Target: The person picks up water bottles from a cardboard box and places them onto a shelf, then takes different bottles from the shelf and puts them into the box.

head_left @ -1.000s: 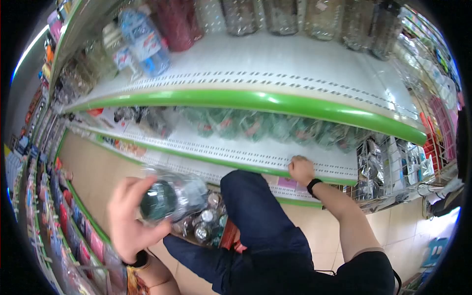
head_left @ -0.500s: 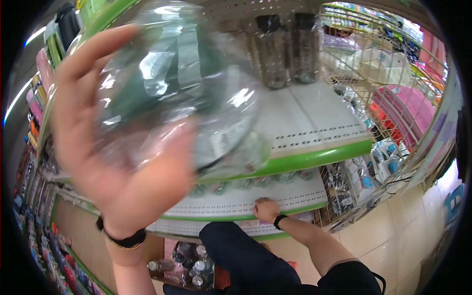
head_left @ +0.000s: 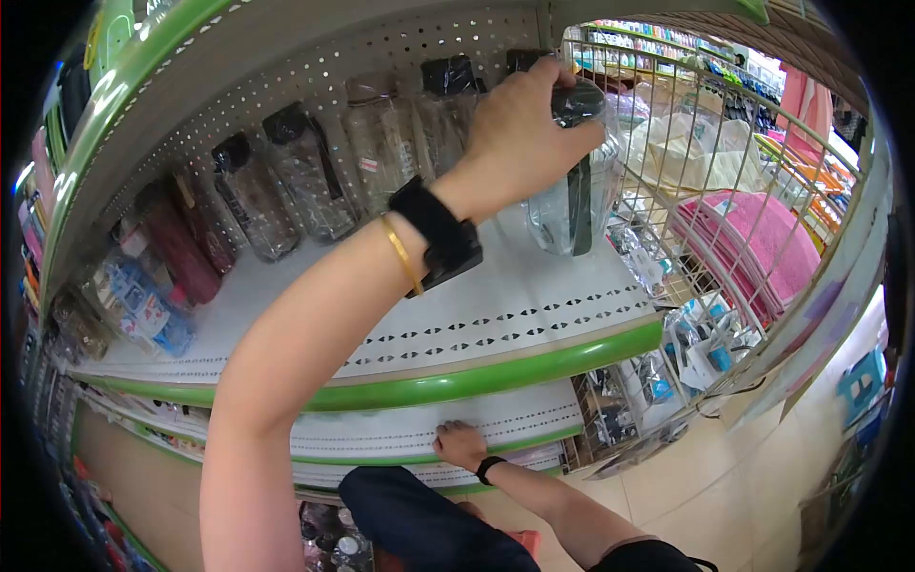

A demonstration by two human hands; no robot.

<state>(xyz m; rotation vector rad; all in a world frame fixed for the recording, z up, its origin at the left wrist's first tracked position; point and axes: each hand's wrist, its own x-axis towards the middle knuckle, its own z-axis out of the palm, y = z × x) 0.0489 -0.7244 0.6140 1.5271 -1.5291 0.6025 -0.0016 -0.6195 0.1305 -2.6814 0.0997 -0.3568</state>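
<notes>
In the head view, the left hand, with a black watch and a thin gold bracelet on its wrist, is at the upper right of the frame. Its fingers and thumb are bent around the dark lid of a clear plastic bottle in shiny wrap. This bottle is nearly upright at the right end of the white upper shelf with green edge; whether its base is fully on the surface, I cannot tell.

To the left is a row of wrapped bottles with dark lids, and farther left a blue-tinted bottle with a label. On the right, just beside the shelf, is a metal wire rack with pink folded goods.

At the lower centre, the right hand rests, loosely curled, at the white lower shelf; I see nothing held in it.
</notes>
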